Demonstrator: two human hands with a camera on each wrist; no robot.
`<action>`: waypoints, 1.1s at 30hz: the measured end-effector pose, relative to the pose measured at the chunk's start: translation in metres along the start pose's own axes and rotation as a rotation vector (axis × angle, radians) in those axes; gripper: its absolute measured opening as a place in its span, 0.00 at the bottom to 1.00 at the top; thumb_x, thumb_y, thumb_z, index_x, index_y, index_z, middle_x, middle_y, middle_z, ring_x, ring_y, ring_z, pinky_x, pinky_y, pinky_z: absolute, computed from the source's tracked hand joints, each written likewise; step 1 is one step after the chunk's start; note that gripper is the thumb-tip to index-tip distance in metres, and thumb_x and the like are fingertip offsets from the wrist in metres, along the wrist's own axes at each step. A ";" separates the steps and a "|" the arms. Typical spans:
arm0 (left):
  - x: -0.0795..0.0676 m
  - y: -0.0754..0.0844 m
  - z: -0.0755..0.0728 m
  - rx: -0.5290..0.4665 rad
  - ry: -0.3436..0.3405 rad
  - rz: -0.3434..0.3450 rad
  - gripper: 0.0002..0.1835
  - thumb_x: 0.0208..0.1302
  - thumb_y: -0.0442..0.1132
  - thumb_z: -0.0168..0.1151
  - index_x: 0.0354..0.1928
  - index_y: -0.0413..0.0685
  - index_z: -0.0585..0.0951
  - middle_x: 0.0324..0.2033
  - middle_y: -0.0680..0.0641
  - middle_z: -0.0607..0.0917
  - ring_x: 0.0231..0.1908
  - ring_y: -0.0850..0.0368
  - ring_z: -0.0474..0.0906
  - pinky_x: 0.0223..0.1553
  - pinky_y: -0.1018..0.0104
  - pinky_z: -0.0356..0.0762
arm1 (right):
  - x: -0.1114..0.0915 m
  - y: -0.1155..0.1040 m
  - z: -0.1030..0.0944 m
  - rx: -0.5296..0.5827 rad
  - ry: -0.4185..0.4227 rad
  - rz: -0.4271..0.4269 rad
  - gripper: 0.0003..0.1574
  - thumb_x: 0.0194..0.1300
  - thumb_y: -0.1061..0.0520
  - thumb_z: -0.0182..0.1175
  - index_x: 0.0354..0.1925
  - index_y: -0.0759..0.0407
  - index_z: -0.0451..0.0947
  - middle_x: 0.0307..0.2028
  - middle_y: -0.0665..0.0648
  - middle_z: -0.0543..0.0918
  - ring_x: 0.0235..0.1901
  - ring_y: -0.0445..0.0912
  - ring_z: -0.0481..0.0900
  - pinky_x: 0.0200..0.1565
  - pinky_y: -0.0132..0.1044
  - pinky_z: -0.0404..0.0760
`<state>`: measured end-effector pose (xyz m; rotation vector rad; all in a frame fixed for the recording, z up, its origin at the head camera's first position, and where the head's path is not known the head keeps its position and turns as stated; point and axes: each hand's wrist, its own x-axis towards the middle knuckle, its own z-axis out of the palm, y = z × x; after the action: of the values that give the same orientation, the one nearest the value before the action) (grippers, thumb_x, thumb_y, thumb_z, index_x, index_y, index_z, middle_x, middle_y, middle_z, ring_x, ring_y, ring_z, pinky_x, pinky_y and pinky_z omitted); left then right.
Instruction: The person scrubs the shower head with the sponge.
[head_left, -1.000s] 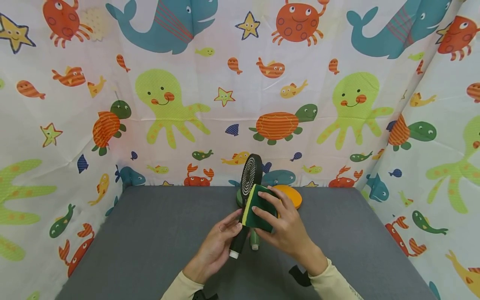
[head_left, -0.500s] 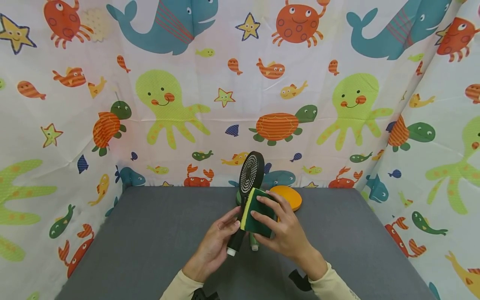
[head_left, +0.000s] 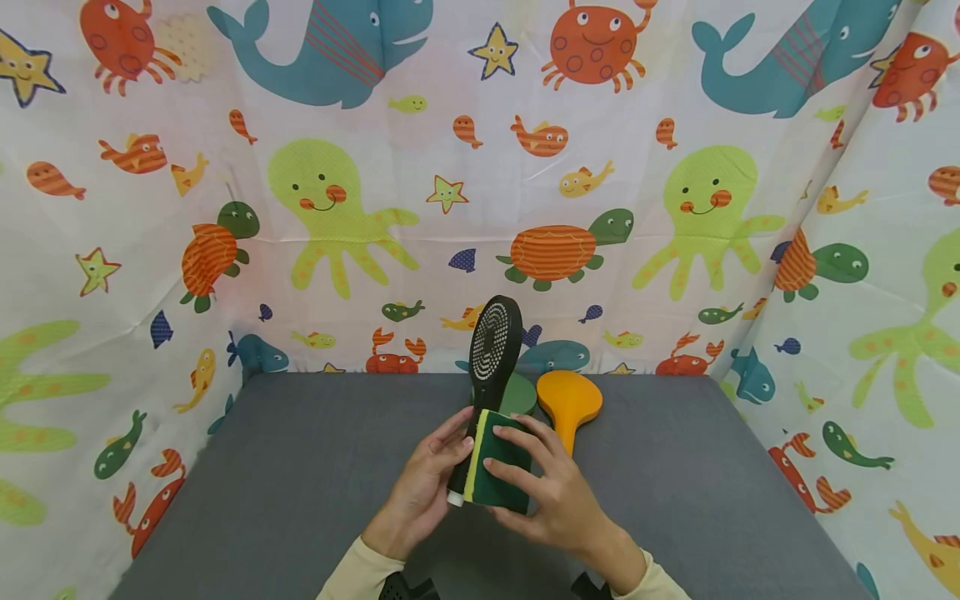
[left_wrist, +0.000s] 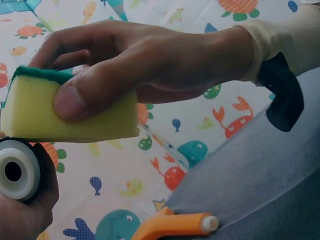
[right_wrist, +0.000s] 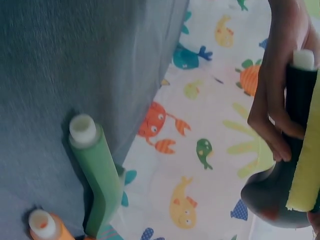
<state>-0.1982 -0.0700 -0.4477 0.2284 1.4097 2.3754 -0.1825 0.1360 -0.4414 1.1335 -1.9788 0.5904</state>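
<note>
Above the grey table, my left hand (head_left: 418, 493) grips a black shower head (head_left: 491, 343) by its handle, the round perforated face pointing up. A white threaded end shows at the bottom of the handle. My right hand (head_left: 558, 496) holds a yellow-and-green sponge (head_left: 504, 467), fingers spread over its green scouring side. The sponge's yellow side lies along the lower handle. In the left wrist view my right thumb presses on the yellow foam (left_wrist: 35, 107), just above the hollow white end (left_wrist: 19, 172). The right wrist view shows my left fingers (right_wrist: 280, 107) around the black handle.
Behind my hands, a green shower head (head_left: 519, 395) and an orange shower head (head_left: 568, 395) lie on the grey table (head_left: 315, 483). Their white ends show in the right wrist view. A fabric sheet printed with sea animals (head_left: 450, 225) surrounds the table at the back and sides.
The sponge has slid down along the handle toward its white end, my right hand moving with it. The shower head has shifted slightly up and left, its perforated face turning more into view.
</note>
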 end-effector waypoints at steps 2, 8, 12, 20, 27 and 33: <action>0.000 0.000 0.000 -0.005 0.002 0.005 0.32 0.72 0.38 0.55 0.75 0.50 0.59 0.60 0.51 0.74 0.58 0.60 0.75 0.56 0.64 0.77 | -0.002 -0.003 0.001 0.006 -0.008 -0.001 0.25 0.63 0.37 0.62 0.54 0.45 0.81 0.62 0.59 0.75 0.62 0.59 0.69 0.54 0.57 0.78; 0.000 0.001 -0.002 0.009 -0.016 -0.004 0.32 0.71 0.37 0.56 0.74 0.44 0.59 0.61 0.50 0.74 0.59 0.59 0.73 0.58 0.63 0.75 | -0.004 -0.005 0.002 0.006 -0.028 0.029 0.24 0.64 0.36 0.60 0.55 0.43 0.80 0.63 0.58 0.74 0.63 0.58 0.68 0.57 0.56 0.77; -0.001 0.001 -0.002 0.029 -0.024 -0.020 0.32 0.71 0.38 0.56 0.74 0.41 0.59 0.64 0.49 0.73 0.63 0.58 0.68 0.64 0.62 0.68 | -0.005 -0.004 0.002 0.005 -0.037 0.026 0.25 0.64 0.35 0.60 0.55 0.43 0.80 0.63 0.58 0.74 0.63 0.58 0.68 0.58 0.56 0.76; 0.002 -0.001 -0.002 -0.012 -0.040 -0.020 0.32 0.72 0.37 0.55 0.75 0.47 0.58 0.71 0.47 0.66 0.66 0.59 0.67 0.66 0.64 0.67 | -0.002 0.004 0.001 -0.032 -0.038 0.002 0.24 0.62 0.37 0.64 0.54 0.44 0.81 0.62 0.58 0.75 0.63 0.58 0.69 0.56 0.58 0.77; -0.001 -0.003 0.000 0.009 -0.056 -0.013 0.33 0.72 0.37 0.55 0.75 0.45 0.58 0.72 0.45 0.66 0.65 0.60 0.70 0.61 0.69 0.71 | 0.004 0.012 -0.003 -0.052 -0.012 0.005 0.24 0.60 0.38 0.66 0.52 0.44 0.82 0.61 0.59 0.76 0.62 0.60 0.70 0.58 0.58 0.76; -0.003 -0.004 0.000 0.068 -0.040 -0.012 0.33 0.71 0.38 0.57 0.75 0.45 0.59 0.70 0.45 0.68 0.63 0.60 0.71 0.65 0.66 0.66 | 0.008 0.018 -0.006 -0.074 0.013 -0.006 0.24 0.61 0.38 0.66 0.52 0.46 0.82 0.61 0.61 0.76 0.62 0.61 0.70 0.59 0.55 0.76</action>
<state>-0.1948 -0.0694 -0.4512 0.2825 1.4709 2.3023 -0.1981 0.1454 -0.4315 1.0877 -1.9686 0.5161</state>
